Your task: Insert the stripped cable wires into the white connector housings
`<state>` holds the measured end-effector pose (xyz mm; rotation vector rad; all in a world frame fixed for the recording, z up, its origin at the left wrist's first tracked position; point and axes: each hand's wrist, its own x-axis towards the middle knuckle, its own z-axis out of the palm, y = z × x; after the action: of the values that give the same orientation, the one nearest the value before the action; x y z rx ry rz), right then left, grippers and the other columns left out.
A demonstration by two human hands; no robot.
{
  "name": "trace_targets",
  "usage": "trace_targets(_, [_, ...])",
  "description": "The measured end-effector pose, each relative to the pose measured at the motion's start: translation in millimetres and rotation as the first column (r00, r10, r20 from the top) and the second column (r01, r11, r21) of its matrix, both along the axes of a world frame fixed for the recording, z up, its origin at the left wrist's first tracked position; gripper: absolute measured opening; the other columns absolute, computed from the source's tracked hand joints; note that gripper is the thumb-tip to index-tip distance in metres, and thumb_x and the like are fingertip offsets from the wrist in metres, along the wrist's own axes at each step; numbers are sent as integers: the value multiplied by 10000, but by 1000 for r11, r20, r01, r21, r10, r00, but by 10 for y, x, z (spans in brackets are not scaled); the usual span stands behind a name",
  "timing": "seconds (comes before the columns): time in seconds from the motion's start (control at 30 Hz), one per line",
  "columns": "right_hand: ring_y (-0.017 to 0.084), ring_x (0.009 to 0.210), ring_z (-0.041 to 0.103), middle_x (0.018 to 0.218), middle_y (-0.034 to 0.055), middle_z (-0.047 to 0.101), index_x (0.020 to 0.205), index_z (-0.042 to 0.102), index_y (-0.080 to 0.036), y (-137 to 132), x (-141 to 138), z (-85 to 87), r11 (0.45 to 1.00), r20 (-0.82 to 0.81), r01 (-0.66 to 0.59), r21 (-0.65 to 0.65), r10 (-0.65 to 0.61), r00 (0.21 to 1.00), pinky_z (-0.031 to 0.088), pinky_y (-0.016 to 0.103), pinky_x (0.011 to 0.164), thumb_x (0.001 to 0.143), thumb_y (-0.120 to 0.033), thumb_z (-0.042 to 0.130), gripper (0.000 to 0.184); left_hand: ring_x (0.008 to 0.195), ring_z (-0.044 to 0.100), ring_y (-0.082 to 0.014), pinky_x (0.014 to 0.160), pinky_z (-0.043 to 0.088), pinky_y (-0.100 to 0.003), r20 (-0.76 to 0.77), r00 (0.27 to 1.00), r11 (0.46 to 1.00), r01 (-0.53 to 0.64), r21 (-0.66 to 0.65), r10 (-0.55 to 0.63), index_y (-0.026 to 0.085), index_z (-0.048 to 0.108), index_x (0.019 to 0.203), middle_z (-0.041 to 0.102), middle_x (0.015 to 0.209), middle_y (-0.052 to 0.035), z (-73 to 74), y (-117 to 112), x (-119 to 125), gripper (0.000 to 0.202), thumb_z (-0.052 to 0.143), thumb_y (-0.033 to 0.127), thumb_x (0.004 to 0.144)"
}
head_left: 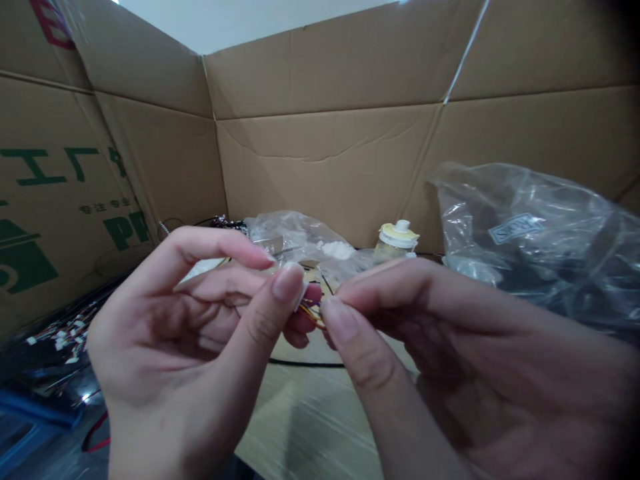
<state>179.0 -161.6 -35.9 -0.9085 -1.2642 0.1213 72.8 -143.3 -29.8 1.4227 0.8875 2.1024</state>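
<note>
Pinched between the thumb and fingers of my left hand point(200, 333) is a small white connector point(301, 295), mostly covered by the thumb. Several thin coloured wires point(313, 316), yellow, orange and dark among them, run from it towards the right. My right hand point(425, 347) is closed on these wires, thumb against index finger, a short way from the connector. Both hands are held up close to the camera, above the table point(320, 420). A dark cable point(307, 364) passes behind the fingers.
Cardboard walls point(325, 160) enclose the back and left. Clear plastic bags lie at the back, one large bag point(545, 233) at right. A container with a white-and-yellow top point(399, 237) stands behind my right hand. Wires with white connectors point(65, 337) are piled at left, near a blue object point(40, 413).
</note>
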Motion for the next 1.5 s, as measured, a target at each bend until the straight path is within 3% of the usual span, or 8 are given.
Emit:
trace_targets(0.1, [203,533,658,660,-13,720,741,719,-304,15,-17,-17,1000,-1,1,-3,-1,1000,556,320,416,789,-180,751,137,501,723,-234,308,553,-261,13,1000,1000,18,10,-18,322,682,855,676,549,39,71,52,0,281,880,313,656])
trace_targets(0.3, [223,556,665,668,2,720,742,717,-302,1,-48,53,1000,-18,1,-11,-1,1000,590,357,473,786,-166,748,146,505,720,-233,307,535,-261,13,1000,1000,-2,18,2,325,672,838,657,560,38,104,70,27,271,868,347,652])
trace_targets(0.53, [199,613,683,640,-31,691,742,734,-298,-145,-22,294,973,-29,-158,-169,155,987,611,336,592,759,13,687,315,437,638,-101,348,518,-143,-10,943,942,-332,54,333,291,670,795,651,572,78,-77,-58,142,127,782,329,748])
trace_targets(0.7, [174,641,675,637,-50,678,699,715,-284,-150,-85,340,973,-21,-102,-207,100,995,583,306,590,765,40,669,334,429,652,-81,387,539,-101,5,978,978,-207,25,207,275,673,771,683,565,100,-69,-61,129,147,814,256,733])
trace_targets(0.83, [181,623,659,597,-46,648,700,723,-295,-141,-86,346,955,-18,-146,-258,146,989,562,322,588,775,18,669,326,458,644,-57,409,524,-87,93,956,946,-288,150,277,294,680,794,693,617,98,-52,-59,185,158,796,192,760])
trace_targets(1.0, [195,606,644,603,-24,623,755,748,-304,-125,-87,310,968,-65,-188,-163,180,982,563,331,567,765,-25,682,287,438,644,-80,371,523,-130,51,960,936,-281,212,276,314,674,798,697,623,105,-43,-60,211,217,772,129,742])
trace_targets(1.23, [167,576,631,578,-34,582,710,704,-277,-82,-164,245,995,-32,-59,-83,57,998,525,284,503,762,25,659,310,450,658,-112,399,577,-172,27,991,992,-128,-16,129,314,682,852,692,592,87,-44,-82,119,150,775,240,759])
trace_targets(1.5, [137,603,670,644,-33,666,670,663,-219,-21,-164,164,998,32,-23,-59,25,999,569,241,523,764,25,650,262,459,668,-76,443,549,-89,67,997,999,-41,-23,43,267,688,829,728,591,68,-38,-49,88,152,774,161,763])
